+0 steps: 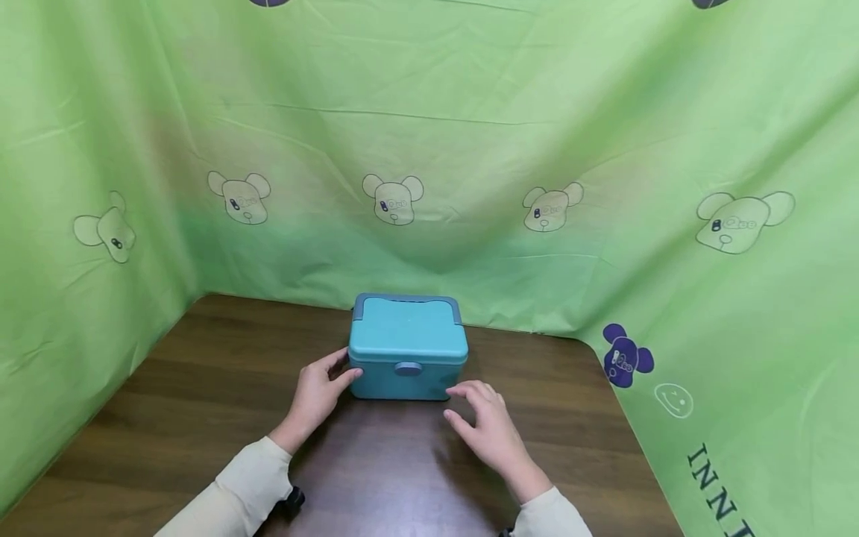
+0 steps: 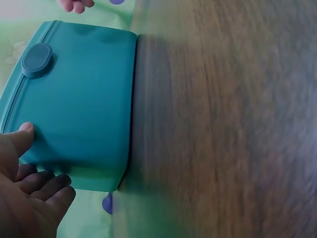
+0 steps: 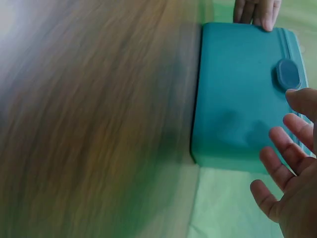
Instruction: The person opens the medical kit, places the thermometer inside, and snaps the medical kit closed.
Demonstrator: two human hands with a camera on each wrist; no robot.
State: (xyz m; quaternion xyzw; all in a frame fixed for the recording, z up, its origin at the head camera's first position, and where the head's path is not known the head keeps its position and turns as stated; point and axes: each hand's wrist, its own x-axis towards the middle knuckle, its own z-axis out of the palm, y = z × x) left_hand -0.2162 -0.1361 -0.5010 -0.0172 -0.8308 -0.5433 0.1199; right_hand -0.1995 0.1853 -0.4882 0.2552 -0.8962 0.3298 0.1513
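A teal storage box (image 1: 408,328) with a blue-grey folded handle (image 1: 409,297) and an oval front latch (image 1: 408,368) stands upright on the table, its lid down. My left hand (image 1: 318,389) holds the box at its left front corner. Its thumb (image 2: 22,137) lies on the front face, and the other fingers reach along the left side. Off the box's lower right front corner is my right hand (image 1: 488,424), fingers spread and slightly bent, with nothing in it. In the right wrist view, the fingers (image 3: 283,144) overlap the box's right end.
The brown wooden table (image 1: 376,477) carries the box near its back edge. A green curtain (image 1: 470,97) printed with bear heads hangs close behind it and along both sides. Light sleeves (image 1: 241,485) cover my forearms, and a black band (image 1: 292,498) shows at the left wrist.
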